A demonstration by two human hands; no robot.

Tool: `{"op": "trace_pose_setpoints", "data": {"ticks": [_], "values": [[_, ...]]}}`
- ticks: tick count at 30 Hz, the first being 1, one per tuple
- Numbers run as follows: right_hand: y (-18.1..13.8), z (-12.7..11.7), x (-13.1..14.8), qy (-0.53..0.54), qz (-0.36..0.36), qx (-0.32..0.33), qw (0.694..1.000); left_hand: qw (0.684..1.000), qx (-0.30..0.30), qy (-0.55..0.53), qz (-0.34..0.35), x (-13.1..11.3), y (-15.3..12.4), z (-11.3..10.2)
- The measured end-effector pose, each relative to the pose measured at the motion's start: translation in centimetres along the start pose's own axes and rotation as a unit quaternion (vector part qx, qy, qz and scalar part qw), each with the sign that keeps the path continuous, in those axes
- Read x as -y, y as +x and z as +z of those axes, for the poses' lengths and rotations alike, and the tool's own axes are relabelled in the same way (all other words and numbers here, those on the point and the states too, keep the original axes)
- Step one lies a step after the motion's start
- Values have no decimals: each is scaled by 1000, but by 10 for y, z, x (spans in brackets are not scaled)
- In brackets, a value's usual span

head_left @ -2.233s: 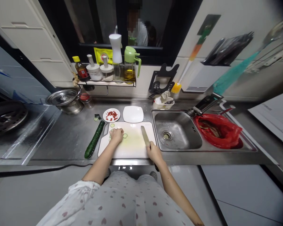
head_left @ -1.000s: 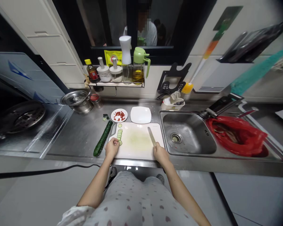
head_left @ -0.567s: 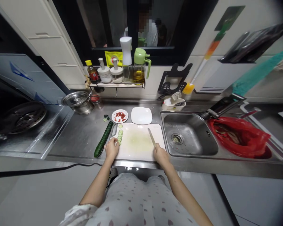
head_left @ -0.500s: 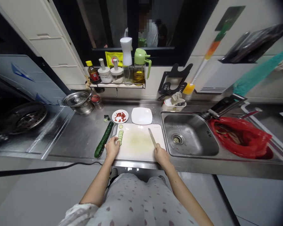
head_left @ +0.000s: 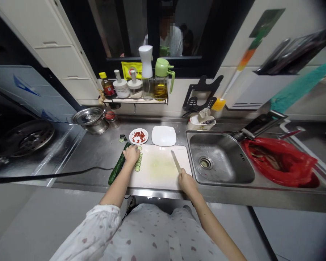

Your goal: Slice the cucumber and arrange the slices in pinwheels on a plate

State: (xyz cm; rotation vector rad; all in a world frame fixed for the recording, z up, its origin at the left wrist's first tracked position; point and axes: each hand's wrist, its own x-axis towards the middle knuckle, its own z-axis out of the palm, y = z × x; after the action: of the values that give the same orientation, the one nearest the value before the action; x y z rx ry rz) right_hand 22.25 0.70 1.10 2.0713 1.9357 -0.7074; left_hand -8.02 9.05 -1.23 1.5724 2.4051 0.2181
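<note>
My right hand point(head_left: 188, 183) is closed around the handle of a kitchen knife point(head_left: 175, 161), whose blade lies low over the right part of the white cutting board point(head_left: 160, 179). Along the board's left side runs an overlapping row of cucumber slices point(head_left: 138, 164). My left hand point(head_left: 131, 155) reaches over the board's upper left corner, its bent fingers partly apart at a single slice point(head_left: 139, 148) beyond the row. Whether the fingertips touch that slice is hard to see. Under my left wrist, a whole cucumber point(head_left: 116, 170) lies partly hidden beside the board.
Behind the board stand a plate of chopped red pieces point(head_left: 138, 136) and a white square plate point(head_left: 163, 136). Dark cucumber scraps point(head_left: 123, 138) lie to the left. A sink point(head_left: 220, 159) and a red plastic bag point(head_left: 281, 163) are at right, a lidded steel pot point(head_left: 91, 121) at left.
My left hand has moved away from me, from the near end of the slice row to the single far slice. The right hand and knife have stayed nearly in place.
</note>
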Motion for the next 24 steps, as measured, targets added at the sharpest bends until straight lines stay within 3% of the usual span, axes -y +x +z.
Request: {"op": "trace_pose_setpoints", "data": {"ticks": [8,20,24], "values": [[0,0,-1,1,-3,-5,1000,1000,2,8,-6,-6,11,7],[-3,-6,2,1,4,14,1000,989,17,-148,-15,-16,9,6],[-4,-7,3,2,7,17,1000,975,70,-209,26,-23,-5,11]]}}
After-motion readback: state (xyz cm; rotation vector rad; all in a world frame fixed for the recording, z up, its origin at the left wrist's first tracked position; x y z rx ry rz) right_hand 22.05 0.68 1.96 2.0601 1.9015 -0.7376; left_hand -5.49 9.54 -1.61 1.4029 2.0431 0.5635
